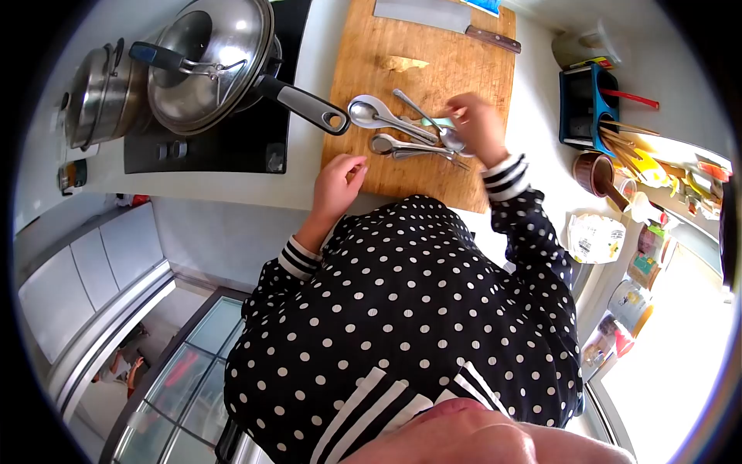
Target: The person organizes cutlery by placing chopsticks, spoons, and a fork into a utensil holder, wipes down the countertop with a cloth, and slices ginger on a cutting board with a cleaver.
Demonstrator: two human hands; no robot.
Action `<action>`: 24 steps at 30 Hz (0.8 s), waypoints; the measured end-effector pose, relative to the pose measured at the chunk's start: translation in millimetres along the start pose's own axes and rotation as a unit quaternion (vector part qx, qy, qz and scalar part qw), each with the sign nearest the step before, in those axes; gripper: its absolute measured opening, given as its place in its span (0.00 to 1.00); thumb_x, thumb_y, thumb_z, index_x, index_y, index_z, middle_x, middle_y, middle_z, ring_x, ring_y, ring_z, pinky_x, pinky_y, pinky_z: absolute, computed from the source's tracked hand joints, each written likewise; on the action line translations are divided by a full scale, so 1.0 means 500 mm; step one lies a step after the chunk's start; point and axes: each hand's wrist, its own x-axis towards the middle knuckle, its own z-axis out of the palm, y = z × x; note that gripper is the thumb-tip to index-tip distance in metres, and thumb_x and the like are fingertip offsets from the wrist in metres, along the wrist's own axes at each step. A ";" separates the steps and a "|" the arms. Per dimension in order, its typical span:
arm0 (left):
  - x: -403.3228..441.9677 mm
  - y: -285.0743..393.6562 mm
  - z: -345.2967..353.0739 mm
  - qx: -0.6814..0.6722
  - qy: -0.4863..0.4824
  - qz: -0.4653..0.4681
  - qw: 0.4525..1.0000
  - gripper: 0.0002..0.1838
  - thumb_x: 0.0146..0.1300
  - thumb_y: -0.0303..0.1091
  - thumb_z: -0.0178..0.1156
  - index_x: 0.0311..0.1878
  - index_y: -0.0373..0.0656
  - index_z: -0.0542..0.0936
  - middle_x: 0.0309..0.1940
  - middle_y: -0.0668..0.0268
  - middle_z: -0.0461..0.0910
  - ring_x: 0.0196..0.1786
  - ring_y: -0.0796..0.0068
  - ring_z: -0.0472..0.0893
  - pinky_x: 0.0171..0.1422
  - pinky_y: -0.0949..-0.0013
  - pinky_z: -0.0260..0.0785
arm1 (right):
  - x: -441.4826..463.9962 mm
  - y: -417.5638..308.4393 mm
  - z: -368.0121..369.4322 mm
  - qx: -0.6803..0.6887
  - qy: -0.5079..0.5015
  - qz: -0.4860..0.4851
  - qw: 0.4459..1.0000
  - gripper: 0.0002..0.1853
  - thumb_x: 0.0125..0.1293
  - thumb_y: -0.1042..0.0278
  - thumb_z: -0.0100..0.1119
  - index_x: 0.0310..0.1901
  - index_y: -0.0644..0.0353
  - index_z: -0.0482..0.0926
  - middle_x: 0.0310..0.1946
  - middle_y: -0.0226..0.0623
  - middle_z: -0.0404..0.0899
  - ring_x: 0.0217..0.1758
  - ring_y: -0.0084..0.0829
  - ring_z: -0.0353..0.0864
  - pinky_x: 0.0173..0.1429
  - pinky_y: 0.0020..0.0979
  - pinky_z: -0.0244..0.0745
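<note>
In the head view, a small pile of cutlery (413, 130) lies on the wooden cutting board (464, 73), between the 2 hands. The right hand (475, 127) is at the right end of this pile, just above 1 spoon (451, 139); its fingers are bent close together, but I cannot tell whether they grip anything. The left hand (340, 184) is by the board's near left edge, lower left of the pile and apart from it, with fingers half curled; I see nothing in them, and cannot tell how closed they are. Farther away, 1 cleaver (421, 11) lies across the board, beyond 1 yellowish piece (404, 63).
</note>
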 end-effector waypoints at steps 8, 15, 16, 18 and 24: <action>-0.006 -0.002 0.002 -0.032 0.017 0.011 0.999 0.07 0.55 0.27 0.58 0.37 0.38 0.78 0.29 0.62 0.77 0.29 0.69 0.78 0.32 0.72 0.68 | 0.009 -0.059 0.146 -0.153 -0.130 -0.012 0.980 0.10 0.48 0.66 0.65 0.32 0.57 0.77 0.30 0.39 0.76 0.35 0.41 0.77 0.37 0.37 0.72; 0.017 0.003 -0.001 -0.041 0.022 0.018 0.999 0.07 0.55 0.28 0.58 0.38 0.38 0.78 0.29 0.61 0.77 0.30 0.70 0.78 0.32 0.73 0.68 | 0.038 -0.023 0.131 -0.098 -0.180 0.090 0.975 0.13 0.46 0.59 0.67 0.33 0.56 0.81 0.29 0.36 0.80 0.35 0.36 0.79 0.39 0.34 0.72; 0.024 0.010 0.000 -0.049 0.020 0.007 0.999 0.07 0.56 0.28 0.58 0.38 0.39 0.78 0.29 0.61 0.78 0.30 0.71 0.79 0.33 0.74 0.68 | 0.042 -0.020 0.125 -0.081 -0.194 0.109 0.972 0.13 0.46 0.59 0.67 0.33 0.55 0.81 0.29 0.36 0.81 0.35 0.36 0.79 0.39 0.33 0.72; 0.038 0.013 0.006 -0.064 0.012 -0.016 0.998 0.08 0.57 0.28 0.58 0.39 0.38 0.78 0.30 0.62 0.79 0.30 0.74 0.78 0.34 0.75 0.69 | 0.048 -0.018 0.118 -0.059 -0.212 0.142 0.965 0.13 0.46 0.60 0.67 0.33 0.56 0.82 0.28 0.36 0.81 0.32 0.31 0.79 0.38 0.30 0.72; 0.107 0.018 0.041 -0.297 -0.044 -0.138 0.944 0.13 0.61 0.32 0.57 0.45 0.34 0.76 0.35 0.64 0.80 0.34 0.80 0.78 0.38 0.79 0.69 | 0.042 0.022 0.124 0.133 -0.177 0.209 0.953 0.13 0.54 0.62 0.63 0.32 0.65 0.80 0.24 0.33 0.79 0.26 0.21 0.74 0.33 0.23 0.68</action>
